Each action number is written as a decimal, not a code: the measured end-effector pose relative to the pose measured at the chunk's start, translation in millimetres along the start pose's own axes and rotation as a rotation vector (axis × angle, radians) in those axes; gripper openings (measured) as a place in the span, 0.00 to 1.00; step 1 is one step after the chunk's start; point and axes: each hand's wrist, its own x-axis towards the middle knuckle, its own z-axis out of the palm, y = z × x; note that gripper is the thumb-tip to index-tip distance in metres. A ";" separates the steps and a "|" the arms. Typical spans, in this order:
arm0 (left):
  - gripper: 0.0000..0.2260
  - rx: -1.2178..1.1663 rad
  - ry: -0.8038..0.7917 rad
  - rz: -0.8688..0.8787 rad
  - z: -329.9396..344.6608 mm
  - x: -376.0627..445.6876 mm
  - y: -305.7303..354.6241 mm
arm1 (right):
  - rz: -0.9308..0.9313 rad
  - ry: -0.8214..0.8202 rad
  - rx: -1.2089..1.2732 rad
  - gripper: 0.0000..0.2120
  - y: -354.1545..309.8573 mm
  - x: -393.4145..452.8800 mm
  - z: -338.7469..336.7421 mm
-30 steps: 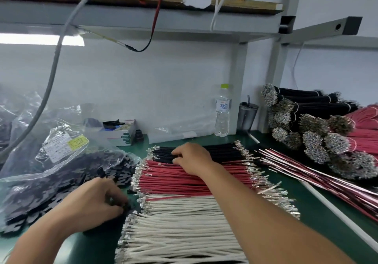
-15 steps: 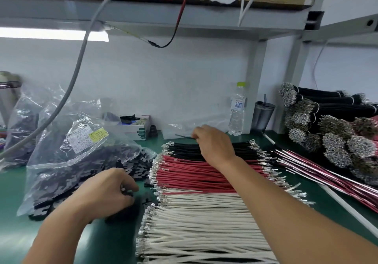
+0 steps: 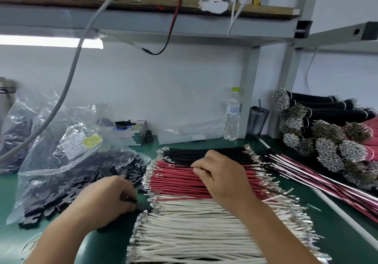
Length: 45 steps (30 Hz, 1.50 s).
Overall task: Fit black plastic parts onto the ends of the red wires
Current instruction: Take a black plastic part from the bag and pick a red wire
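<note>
A flat row of red wires [image 3: 173,180] with metal terminals lies mid-table, between a row of black wires [image 3: 184,153] behind and white wires [image 3: 194,229] in front. My right hand [image 3: 221,173] rests on the red wires, fingertips curled and pinching at one near the row's top edge. My left hand [image 3: 106,202] sits at the left ends of the wires, fingers curled round a small black plastic part [image 3: 128,199]. A heap of black plastic parts [image 3: 81,184] spills from an open clear bag [image 3: 61,147] to the left.
Bundles of black and red wires [image 3: 327,137] are stacked at the right, with long red-and-white wires [image 3: 319,180] beside them. A water bottle [image 3: 232,114], a dark cup [image 3: 258,120] and a small box [image 3: 133,130] stand at the back wall. A grey cable [image 3: 67,83] hangs overhead.
My right hand has drawn back from the black wires onto the red row. My left hand stays by the wire ends with the black part. The camera view has shifted slightly.
</note>
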 end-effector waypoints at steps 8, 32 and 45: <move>0.10 -0.406 0.422 -0.055 -8.8 1.9 0.7 | -0.001 0.023 0.071 0.11 6.9 -10.5 5.4; 0.15 -1.363 0.294 0.009 13.9 -1.1 60.5 | -0.077 0.223 0.288 0.07 -14.3 -12.7 0.5; 0.11 -1.084 0.289 0.100 20.8 -1.3 62.0 | 0.024 0.021 0.305 0.06 -23.9 -13.2 10.7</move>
